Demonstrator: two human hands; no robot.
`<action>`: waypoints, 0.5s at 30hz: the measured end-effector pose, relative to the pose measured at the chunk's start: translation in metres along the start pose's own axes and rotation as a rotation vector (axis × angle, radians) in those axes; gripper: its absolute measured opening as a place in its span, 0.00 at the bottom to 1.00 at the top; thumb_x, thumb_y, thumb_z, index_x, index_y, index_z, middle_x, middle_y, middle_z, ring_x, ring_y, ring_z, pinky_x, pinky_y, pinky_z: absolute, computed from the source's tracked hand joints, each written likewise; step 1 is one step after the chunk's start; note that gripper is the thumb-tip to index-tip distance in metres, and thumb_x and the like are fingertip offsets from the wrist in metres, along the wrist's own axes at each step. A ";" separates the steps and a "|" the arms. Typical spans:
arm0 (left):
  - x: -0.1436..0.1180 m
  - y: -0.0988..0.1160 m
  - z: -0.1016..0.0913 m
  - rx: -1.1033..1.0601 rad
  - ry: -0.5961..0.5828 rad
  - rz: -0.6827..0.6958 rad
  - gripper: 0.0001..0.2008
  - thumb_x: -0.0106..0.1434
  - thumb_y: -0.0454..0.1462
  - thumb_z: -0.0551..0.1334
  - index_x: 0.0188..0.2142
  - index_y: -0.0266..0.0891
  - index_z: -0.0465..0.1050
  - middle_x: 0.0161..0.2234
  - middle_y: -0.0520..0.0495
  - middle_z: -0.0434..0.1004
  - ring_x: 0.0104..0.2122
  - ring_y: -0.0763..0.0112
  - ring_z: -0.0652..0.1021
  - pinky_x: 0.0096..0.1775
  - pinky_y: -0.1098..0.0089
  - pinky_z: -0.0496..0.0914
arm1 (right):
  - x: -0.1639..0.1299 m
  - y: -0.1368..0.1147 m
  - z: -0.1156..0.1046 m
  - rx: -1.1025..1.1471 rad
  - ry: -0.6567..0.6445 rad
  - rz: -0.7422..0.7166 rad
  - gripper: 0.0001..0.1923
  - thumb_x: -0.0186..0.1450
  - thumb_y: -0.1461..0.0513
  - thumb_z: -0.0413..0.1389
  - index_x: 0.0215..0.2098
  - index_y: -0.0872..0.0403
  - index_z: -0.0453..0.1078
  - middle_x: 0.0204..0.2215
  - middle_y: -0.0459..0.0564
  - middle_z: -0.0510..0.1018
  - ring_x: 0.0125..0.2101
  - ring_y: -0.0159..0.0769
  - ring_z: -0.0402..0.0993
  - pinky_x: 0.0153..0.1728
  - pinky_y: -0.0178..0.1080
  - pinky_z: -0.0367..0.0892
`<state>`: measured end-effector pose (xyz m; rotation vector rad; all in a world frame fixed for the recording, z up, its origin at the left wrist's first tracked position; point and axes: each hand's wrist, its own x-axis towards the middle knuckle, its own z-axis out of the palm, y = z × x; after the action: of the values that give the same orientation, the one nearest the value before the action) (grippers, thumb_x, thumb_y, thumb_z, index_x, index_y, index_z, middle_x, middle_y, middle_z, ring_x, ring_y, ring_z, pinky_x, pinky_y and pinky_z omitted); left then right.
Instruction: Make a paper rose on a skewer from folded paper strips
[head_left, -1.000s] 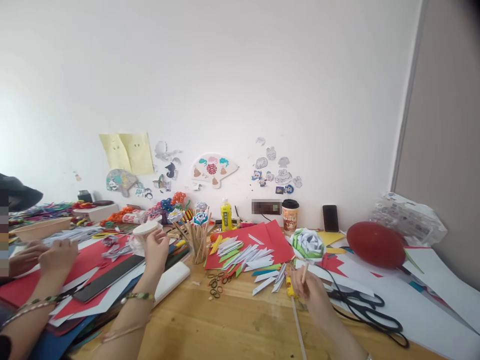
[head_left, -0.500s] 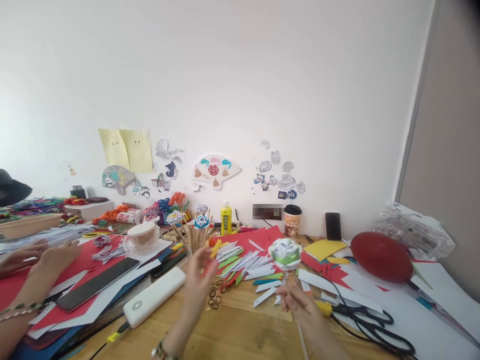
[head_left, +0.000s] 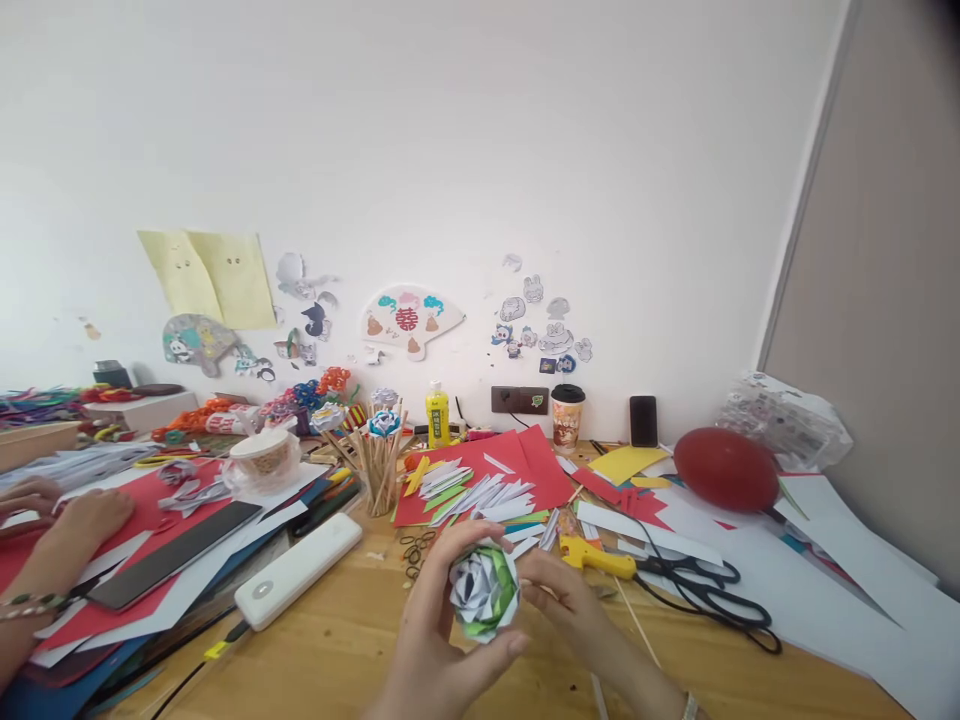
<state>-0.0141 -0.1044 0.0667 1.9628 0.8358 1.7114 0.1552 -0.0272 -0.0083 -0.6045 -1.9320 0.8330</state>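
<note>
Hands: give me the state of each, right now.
Left hand: fingers curled around the paper flower, holding it.
Right hand: fingers bent beside the flower, touching it; a full grip cannot be told.

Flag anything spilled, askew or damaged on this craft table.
Nothing looks damaged. Loose paper strips lie scattered over the red sheet, and black rubber bands are strewn on the wooden table. Both hands cup the paper flower.

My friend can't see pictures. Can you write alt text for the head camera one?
Two hands, left hand and right hand, hold a white-and-green paper flower over a wooden table littered with paper strips, scissors and a yellow glue gun.
</note>
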 end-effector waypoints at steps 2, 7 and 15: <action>0.000 0.003 0.006 -0.043 0.028 -0.021 0.30 0.52 0.43 0.67 0.53 0.52 0.59 0.47 0.44 0.68 0.45 0.58 0.73 0.42 0.62 0.71 | -0.001 -0.001 0.000 -0.008 0.047 0.002 0.18 0.65 0.50 0.48 0.34 0.51 0.73 0.30 0.48 0.74 0.34 0.37 0.68 0.36 0.37 0.62; 0.001 0.007 0.026 -0.052 0.124 -0.048 0.33 0.51 0.43 0.68 0.54 0.52 0.54 0.45 0.45 0.67 0.44 0.60 0.73 0.44 0.61 0.70 | 0.000 -0.005 -0.002 -0.037 0.171 -0.005 0.16 0.65 0.51 0.49 0.32 0.51 0.73 0.28 0.48 0.73 0.32 0.37 0.69 0.35 0.36 0.63; 0.003 0.018 0.033 -0.073 0.209 -0.108 0.26 0.52 0.40 0.67 0.48 0.50 0.58 0.41 0.48 0.70 0.38 0.64 0.76 0.38 0.65 0.73 | -0.001 -0.004 -0.008 -0.196 0.216 -0.128 0.13 0.65 0.53 0.50 0.43 0.47 0.72 0.36 0.50 0.76 0.39 0.40 0.71 0.41 0.41 0.65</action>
<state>0.0214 -0.1127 0.0749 1.6808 0.9195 1.8776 0.1620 -0.0278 -0.0035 -0.6508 -1.8432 0.4807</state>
